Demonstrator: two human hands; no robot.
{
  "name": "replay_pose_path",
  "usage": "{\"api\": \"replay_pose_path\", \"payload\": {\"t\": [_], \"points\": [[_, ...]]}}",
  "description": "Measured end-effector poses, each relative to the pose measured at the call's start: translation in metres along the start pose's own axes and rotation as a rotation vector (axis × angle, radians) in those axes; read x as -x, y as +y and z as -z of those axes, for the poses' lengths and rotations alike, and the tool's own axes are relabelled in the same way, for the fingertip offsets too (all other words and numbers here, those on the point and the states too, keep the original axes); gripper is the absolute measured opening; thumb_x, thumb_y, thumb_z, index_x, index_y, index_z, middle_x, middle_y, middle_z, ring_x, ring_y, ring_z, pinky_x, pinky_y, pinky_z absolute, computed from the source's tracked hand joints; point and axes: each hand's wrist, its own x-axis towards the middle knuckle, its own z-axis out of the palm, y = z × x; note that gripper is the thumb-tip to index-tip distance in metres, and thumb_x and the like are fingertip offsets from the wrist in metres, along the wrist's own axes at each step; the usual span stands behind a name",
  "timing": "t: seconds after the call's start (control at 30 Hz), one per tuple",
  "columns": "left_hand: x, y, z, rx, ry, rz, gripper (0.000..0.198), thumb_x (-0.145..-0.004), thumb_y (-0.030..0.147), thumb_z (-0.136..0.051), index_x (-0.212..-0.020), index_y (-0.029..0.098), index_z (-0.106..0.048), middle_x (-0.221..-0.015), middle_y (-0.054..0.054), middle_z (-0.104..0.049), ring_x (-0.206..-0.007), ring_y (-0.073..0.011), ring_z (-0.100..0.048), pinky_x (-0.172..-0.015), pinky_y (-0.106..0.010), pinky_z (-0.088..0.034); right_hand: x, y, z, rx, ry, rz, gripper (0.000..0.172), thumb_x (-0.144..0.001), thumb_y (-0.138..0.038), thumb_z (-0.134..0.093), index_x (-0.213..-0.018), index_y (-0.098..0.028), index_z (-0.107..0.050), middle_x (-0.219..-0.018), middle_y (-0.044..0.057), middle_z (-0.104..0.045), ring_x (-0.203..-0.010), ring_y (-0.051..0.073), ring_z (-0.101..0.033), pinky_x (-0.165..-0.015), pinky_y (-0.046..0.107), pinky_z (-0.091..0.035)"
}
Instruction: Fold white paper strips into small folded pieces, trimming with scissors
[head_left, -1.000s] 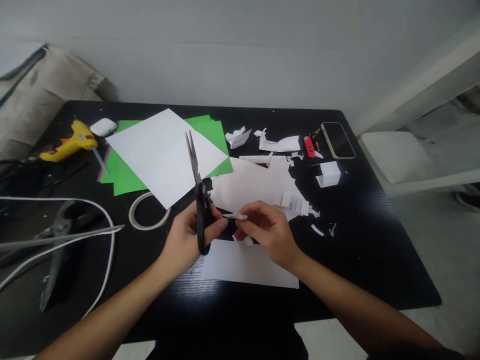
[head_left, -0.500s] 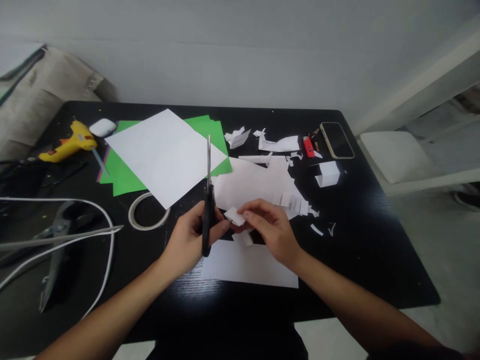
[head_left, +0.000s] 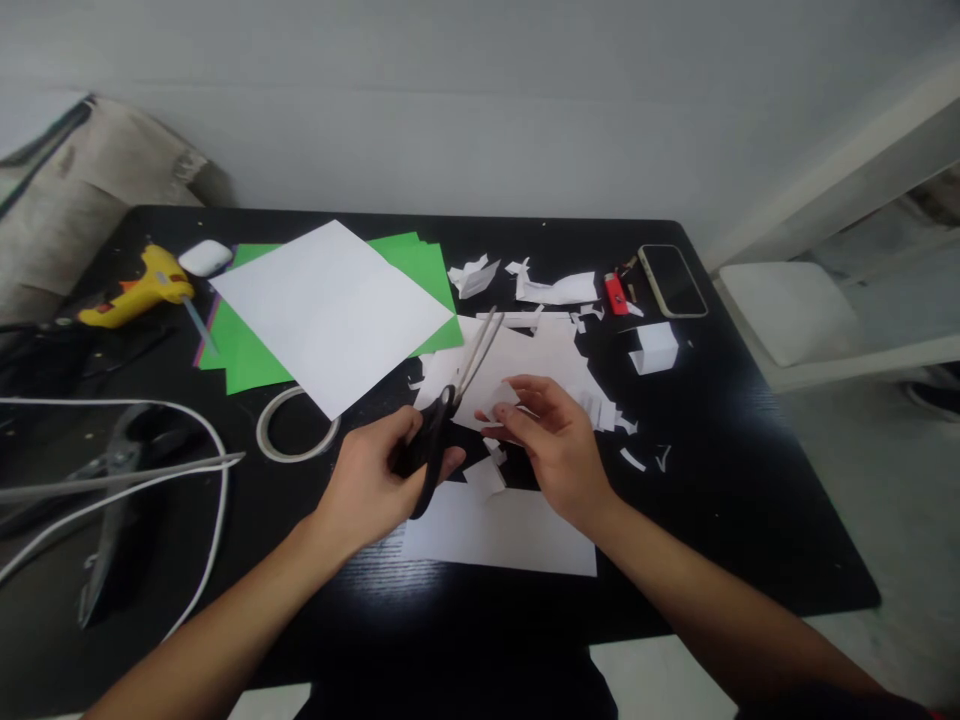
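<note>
Scissors [head_left: 448, 396] swung from near-upright to an up-right slant, centre of frame. Small white paper piece [head_left: 505, 394] now apart from the left hand [head_left: 377, 478]; only the right hand [head_left: 561, 452] has it. Left: curled round the black handles [head_left: 430, 470]. Right: half open, piece pinched at fingertips, just right of the blades [head_left: 471, 362].

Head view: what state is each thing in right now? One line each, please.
Scissors: blades slightly apart
Left hand: closed on the scissors' handles
Right hand: pinching a small paper piece
Phone: flat, screen dark
Yellow glue gun: on its side, power state not visible
Red lighter: lying down, no flame visible
Tape roll: lying flat
Folded paper: bent along a crease
White sheet: flat over green sheets
</note>
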Motion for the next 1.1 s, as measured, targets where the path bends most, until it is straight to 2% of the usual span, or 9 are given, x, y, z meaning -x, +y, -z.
{"api": "replay_pose_path", "payload": {"t": [0.13,0.33,0.53,0.8,1.1], "points": [[-0.003,0.001,0.005,-0.185,-0.035,-0.094,0.040,-0.084,0.046,-0.074,-0.069,0.021,-0.047,-0.060,0.005,-0.049,-0.052,-0.0115,-0.041,-0.050,-0.025,-0.032,-0.003,-0.001,0.003,0.001,0.070,0.038,0.034,-0.078,-0.031,-0.088,-0.106,-0.026,-0.068,-0.084,-0.003,-0.075,-0.087,0.022,-0.078,-0.081,0.040,-0.067],[-0.007,0.001,0.012,-0.361,-0.110,-0.176,0.039,-0.083,0.047,-0.074,-0.077,0.023,-0.043,-0.072,0.001,-0.055,-0.062,-0.0171,-0.051,-0.057,-0.029,-0.038,-0.007,-0.006,0.004,0.010,0.172,0.108,0.030,-0.077,-0.028,-0.088,-0.099,-0.024,-0.068,-0.090,0.000,-0.078,-0.091,0.021,-0.077,-0.091,0.043,-0.065],[-0.007,-0.001,0.014,-0.447,-0.125,-0.165,0.038,-0.086,0.049,-0.068,-0.076,0.023,-0.042,-0.075,-0.001,-0.055,-0.063,-0.0185,-0.051,-0.058,-0.031,-0.037,-0.006,-0.007,0.006,0.010,0.157,0.156,0.023,-0.082,-0.026,-0.084,-0.100,-0.026,-0.069,-0.094,0.000,-0.079,-0.095,0.020,-0.076,-0.094,0.044,-0.065],[-0.004,-0.003,0.013,-0.478,-0.131,-0.203,0.025,-0.082,0.033,-0.068,-0.075,0.023,-0.046,-0.072,-0.001,-0.056,-0.062,-0.0181,-0.050,-0.059,-0.031,-0.037,-0.006,-0.006,0.005,0.018,0.172,0.160,0.026,-0.079,-0.021,-0.085,-0.098,-0.026,-0.068,-0.090,-0.002,-0.078,-0.090,0.021,-0.077,-0.088,0.042,-0.066],[-0.005,-0.004,0.015,-0.478,-0.171,-0.180,0.018,-0.079,0.027,-0.064,-0.074,0.022,-0.048,-0.071,0.000,-0.056,-0.060,-0.0156,-0.050,-0.057,-0.028,-0.035,-0.006,-0.006,0.006,0.008,0.139,0.204,0.022,-0.079,-0.020,-0.084,-0.096,-0.025,-0.072,-0.087,-0.001,-0.080,-0.087,0.020,-0.078,-0.083,0.040,-0.068]]}}
